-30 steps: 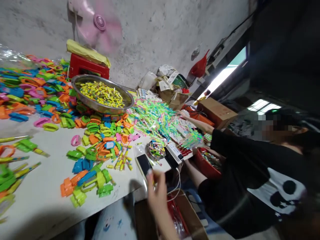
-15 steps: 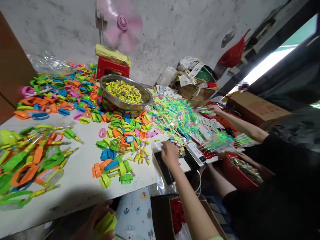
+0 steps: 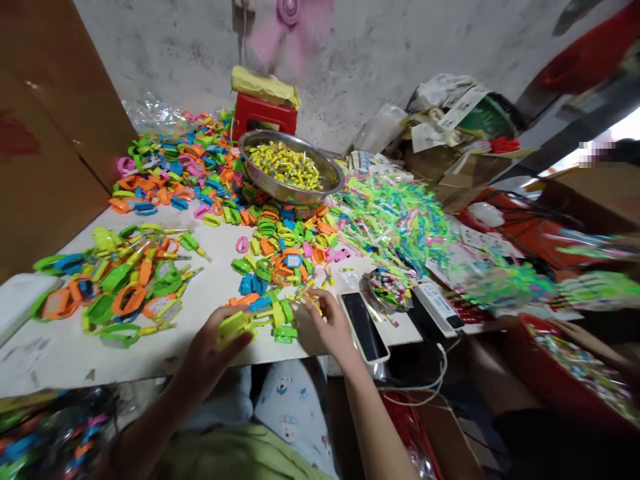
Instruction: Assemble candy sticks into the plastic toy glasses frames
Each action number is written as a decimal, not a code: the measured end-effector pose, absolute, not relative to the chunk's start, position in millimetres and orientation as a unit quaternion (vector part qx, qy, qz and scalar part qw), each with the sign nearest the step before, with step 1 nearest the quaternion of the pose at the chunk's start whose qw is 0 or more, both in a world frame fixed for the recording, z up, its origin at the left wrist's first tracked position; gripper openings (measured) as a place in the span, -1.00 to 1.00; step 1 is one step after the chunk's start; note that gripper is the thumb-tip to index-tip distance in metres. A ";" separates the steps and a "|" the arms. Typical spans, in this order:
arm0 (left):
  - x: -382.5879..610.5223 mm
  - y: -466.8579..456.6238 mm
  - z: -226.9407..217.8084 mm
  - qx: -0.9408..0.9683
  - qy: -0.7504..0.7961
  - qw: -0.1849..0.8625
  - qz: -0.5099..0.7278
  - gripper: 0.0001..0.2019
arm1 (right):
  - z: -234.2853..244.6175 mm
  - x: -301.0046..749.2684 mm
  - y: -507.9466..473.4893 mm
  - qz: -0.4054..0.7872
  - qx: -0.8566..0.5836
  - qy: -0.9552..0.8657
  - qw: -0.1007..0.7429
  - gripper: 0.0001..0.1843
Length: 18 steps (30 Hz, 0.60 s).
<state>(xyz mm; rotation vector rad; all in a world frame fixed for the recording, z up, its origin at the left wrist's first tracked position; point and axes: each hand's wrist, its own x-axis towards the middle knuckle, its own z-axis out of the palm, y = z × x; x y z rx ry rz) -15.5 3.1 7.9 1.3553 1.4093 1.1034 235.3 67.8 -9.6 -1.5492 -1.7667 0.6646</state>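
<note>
My left hand point(image 3: 213, 347) grips a yellow-green plastic piece point(image 3: 234, 325) at the near edge of the white table point(image 3: 70, 347). My right hand point(image 3: 331, 325) rests on the table with its fingertips among small yellow wrapped sticks point(image 3: 311, 293), beside a heap of green, orange and blue plastic pieces point(image 3: 273, 273); whether the fingers pinch one is unclear. A black phone point(image 3: 364, 325) lies just right of my right hand.
A metal bowl of yellow sticks point(image 3: 290, 167) stands at the back before a red stool point(image 3: 263, 117). Finished coloured pieces point(image 3: 125, 283) lie left. Neon strips point(image 3: 400, 220), a small bowl point(image 3: 387, 288), a power strip point(image 3: 440, 303) and a red basin point(image 3: 565, 373) sit right.
The view has swung left and down. My right hand moved from the phone to the yellow sticks. My left hand rose from below the table edge onto it, holding the yellow-green piece.
</note>
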 end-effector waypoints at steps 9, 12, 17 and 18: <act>7.8 23.3 24.1 0.669 0.440 0.334 0.497 -0.66 | 36.3 183.4 2.1 0.457 -0.420 -0.593 0.512 -0.74; 7.7 18.0 23.0 0.703 0.395 0.314 0.501 -0.65 | 34.7 182.4 -3.1 0.409 -0.455 -0.623 0.488 -0.78; 6.2 10.8 29.0 0.728 0.366 0.315 0.487 -0.63 | 27.2 185.3 -9.9 0.299 -0.513 -0.702 0.393 -0.71; 5.8 9.9 30.2 0.729 0.367 0.317 0.483 -0.63 | 27.0 186.1 -10.2 0.285 -0.511 -0.714 0.384 -0.73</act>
